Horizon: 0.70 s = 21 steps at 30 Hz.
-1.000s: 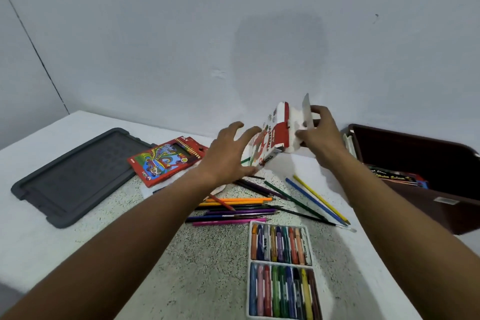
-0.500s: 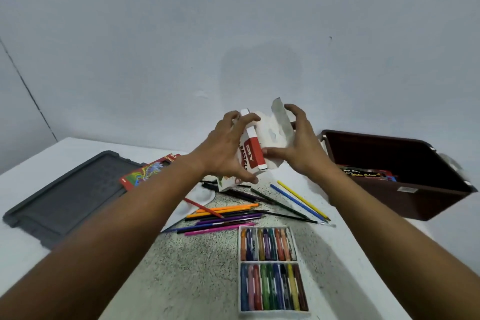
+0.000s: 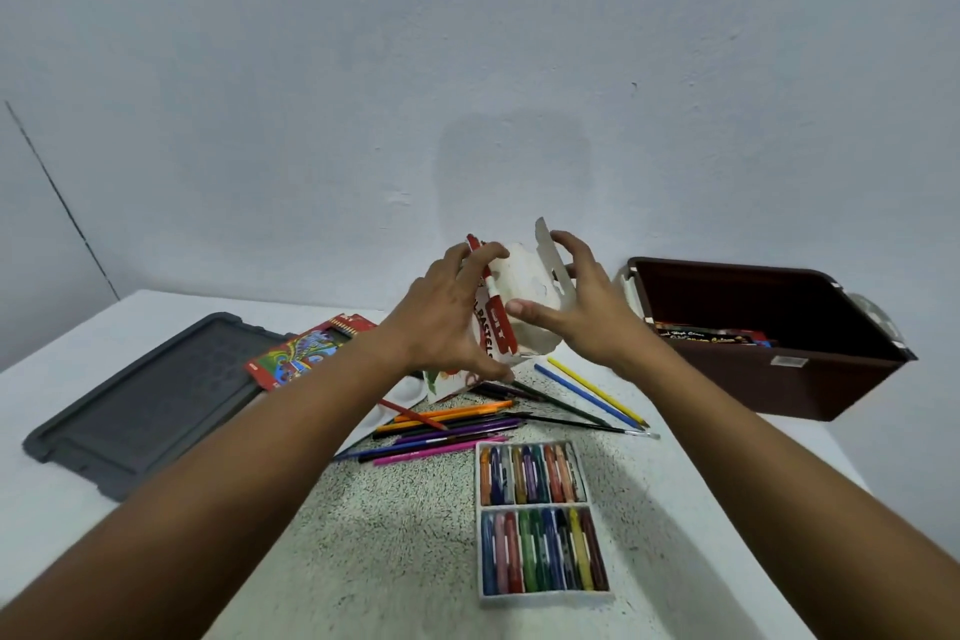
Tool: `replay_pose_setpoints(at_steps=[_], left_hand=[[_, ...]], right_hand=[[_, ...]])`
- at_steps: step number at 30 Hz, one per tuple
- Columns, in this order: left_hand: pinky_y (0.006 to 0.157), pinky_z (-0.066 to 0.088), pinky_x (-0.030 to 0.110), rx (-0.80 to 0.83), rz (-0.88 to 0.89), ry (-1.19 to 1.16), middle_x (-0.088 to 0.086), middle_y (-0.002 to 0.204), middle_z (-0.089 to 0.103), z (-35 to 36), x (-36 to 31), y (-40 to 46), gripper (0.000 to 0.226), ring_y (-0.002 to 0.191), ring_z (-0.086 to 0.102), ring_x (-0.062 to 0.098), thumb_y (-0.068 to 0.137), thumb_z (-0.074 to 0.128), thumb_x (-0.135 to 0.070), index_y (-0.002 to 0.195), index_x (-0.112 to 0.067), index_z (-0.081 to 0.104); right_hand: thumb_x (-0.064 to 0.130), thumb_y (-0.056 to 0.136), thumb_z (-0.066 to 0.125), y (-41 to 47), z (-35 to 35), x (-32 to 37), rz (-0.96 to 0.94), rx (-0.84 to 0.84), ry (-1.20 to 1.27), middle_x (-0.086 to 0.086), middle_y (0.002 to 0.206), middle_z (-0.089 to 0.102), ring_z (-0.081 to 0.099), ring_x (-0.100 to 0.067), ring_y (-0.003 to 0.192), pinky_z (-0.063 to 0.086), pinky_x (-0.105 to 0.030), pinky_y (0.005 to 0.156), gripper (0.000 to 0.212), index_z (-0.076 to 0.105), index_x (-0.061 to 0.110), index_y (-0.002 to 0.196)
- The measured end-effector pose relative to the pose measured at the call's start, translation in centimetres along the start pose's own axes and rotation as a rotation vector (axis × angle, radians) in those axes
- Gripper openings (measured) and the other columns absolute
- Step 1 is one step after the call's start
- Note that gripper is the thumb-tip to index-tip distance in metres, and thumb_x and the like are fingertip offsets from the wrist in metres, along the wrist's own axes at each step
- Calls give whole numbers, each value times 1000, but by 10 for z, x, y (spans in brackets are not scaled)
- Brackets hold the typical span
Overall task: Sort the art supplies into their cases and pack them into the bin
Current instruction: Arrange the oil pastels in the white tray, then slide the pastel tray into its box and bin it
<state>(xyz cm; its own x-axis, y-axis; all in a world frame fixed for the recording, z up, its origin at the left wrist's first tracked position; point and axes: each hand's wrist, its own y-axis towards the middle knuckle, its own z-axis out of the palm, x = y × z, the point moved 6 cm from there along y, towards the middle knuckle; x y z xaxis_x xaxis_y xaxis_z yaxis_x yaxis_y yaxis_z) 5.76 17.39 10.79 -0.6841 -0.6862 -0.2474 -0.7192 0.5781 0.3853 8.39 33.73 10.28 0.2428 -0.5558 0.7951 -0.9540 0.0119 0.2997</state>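
The pastel carton (image 3: 498, 322), held a second ago by the right hand (image 3: 587, 312) alone, is now clamped in the grip of both hands, the left hand (image 3: 447, 322) included, above the crayon tray (image 3: 540, 520), flap open; boxing the tray appears imminent.

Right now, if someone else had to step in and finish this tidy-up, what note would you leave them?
Left hand and right hand both grip the opened oil pastel box, held above the table.
Pastel tray sits full, near the front, outside its box.
Loose coloured pencils lie scattered; their red pencil case rests by the grey lid.
Brown bin holds one dark pack.
Left: box the pastels, case the pencils, pack all.
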Motion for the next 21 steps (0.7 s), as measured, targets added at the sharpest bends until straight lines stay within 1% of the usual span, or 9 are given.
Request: replay_pose_setpoints(at_steps=[4,6,8,10,12,14,16,19,21], left_hand=[[93,43,48,-39,-49,48,1,128,46,-6,2,-8,119,113,49,23,43,77,-72,135,-23,22],[89,39,43,-51,-78,102,0,122,50,-9,7,-13,115,109,50,22,45,80,-71,133,-20,26],[88,35,41,-31,-118,146,-1,121,49,-11,14,-19,114,108,49,22,44,77,-75,132,-21,26],[91,34,43,35,-151,197,-1,125,46,-12,22,-26,116,112,45,23,42,68,-84,131,-25,24],[96,35,46,126,-169,262,0,130,43,-10,28,-34,117,116,43,25,39,57,-91,131,-27,21],[101,35,50,226,-198,306,2,135,41,-6,34,-42,121,119,43,26,38,52,-94,134,-27,21],[103,36,52,310,-221,314,4,136,40,-1,38,-50,123,119,43,26,35,48,-95,135,-28,23],[99,42,47,393,-222,329,6,135,41,4,42,-59,132,116,44,26,27,44,-99,136,-29,22],[98,43,44,428,-225,313,7,134,41,5,43,-64,134,114,43,25,25,46,-99,137,-28,22]], right_hand=[[54,86,59,-13,-1,10,-105,-26,53,2,127,44,56,-11,106,49,-30,88,56,35,50,137],[51,90,55,-21,1,13,-121,27,89,5,126,46,58,-3,99,49,-21,84,39,53,44,128],[49,91,54,-28,4,11,-102,71,97,6,122,51,61,-5,95,52,-23,83,32,62,38,120],[46,92,57,-34,8,-4,11,82,103,2,113,60,67,-14,88,58,-35,79,30,61,32,118],[43,91,61,-43,16,-33,238,181,-35,-6,105,63,69,-24,84,60,-41,74,38,53,22,122],[44,88,64,-63,30,-64,498,366,-234,-15,108,61,69,-30,84,61,-42,71,57,42,13,131],[45,87,66,-82,43,-86,668,464,-320,-22,118,58,70,-31,85,61,-42,70,72,34,7,138],[42,85,69,-96,58,-95,728,456,-362,-15,98,62,69,-31,90,60,-43,76,54,47,4,116],[41,83,72,-97,66,-97,705,434,-410,-14,103,63,66,-28,96,57,-42,84,55,48,4,115]])
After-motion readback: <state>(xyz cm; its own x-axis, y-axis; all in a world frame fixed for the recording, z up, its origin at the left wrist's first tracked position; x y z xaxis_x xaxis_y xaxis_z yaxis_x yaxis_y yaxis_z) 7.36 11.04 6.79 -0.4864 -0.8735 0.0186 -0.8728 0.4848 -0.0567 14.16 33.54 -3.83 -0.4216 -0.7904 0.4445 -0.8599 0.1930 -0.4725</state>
